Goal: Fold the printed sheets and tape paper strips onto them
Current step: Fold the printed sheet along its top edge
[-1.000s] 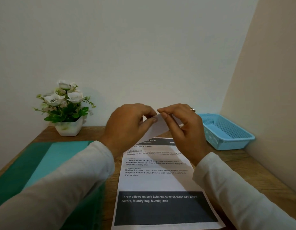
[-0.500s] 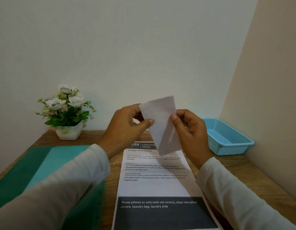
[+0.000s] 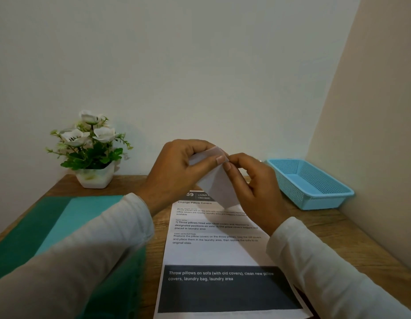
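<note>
A printed sheet [image 3: 213, 247] with black text and a dark band lies flat on the wooden table in front of me. Above its far end I hold a small white paper piece [image 3: 217, 185] in the air. My left hand [image 3: 177, 171] pinches its top edge between thumb and fingers. My right hand [image 3: 253, 183] pinches the same top corner from the right, fingertips meeting my left thumb. The paper hangs down between both hands and covers part of the sheet's header.
A green and teal folder [image 3: 50, 231] lies on the table at the left, under my left sleeve. A white pot of white flowers [image 3: 91, 153] stands at the back left. A light blue plastic basket [image 3: 310, 183] sits at the back right, by the wall.
Half a second ago the white paper stood upright and open between my hands. Now its top is bent over and both hands have come together at its top corner, slightly lower.
</note>
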Tool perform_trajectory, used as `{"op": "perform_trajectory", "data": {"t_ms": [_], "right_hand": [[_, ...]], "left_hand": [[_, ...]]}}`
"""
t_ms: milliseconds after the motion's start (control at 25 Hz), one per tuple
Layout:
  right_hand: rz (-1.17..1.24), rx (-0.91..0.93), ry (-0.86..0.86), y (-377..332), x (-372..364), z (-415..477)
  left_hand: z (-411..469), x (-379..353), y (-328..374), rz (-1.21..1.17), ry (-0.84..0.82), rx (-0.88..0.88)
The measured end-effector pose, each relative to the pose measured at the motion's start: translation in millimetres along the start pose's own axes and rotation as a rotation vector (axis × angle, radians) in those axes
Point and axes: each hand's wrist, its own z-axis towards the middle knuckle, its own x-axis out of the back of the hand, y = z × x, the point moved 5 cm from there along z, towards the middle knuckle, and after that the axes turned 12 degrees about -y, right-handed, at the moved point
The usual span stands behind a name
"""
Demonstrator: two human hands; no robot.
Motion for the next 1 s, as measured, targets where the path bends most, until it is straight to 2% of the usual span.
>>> {"op": "perform_trajectory", "data": {"t_ms": [280, 520, 680, 800, 880, 1000], "right_hand": [[-0.029, -0.061, -0.057, 23.0, -2.6, -4.0], [0.062, -0.187, -0.078, 62.7, 2.2, -15.1], [0.262, -0.332, -0.02, 81.6, 2.6, -23.5], [0.48, -0.407, 0.103, 88.3, 3.7, -26.2], [0.517, -0.447, 0.166, 96.9, 7.1, -27.0], [0.44, -0.516, 0.142, 114.6, 9.4, -29.8]], "left_hand": [[0.2, 15.2, -4.0, -0.094, 0.15, -0.022], [-4.8, 27.5, -21.8, -0.202, 0.292, 0.069], [-7.5, 32.3, -44.0, -0.35, 0.36, 0.146], [-10.2, 30.2, -68.7, -0.53, 0.377, 0.24], [-14.3, 27.0, -89.7, -0.468, 0.325, 0.334], [-22.8, 21.4, -115.9, -0.241, 0.202, 0.462]]}}
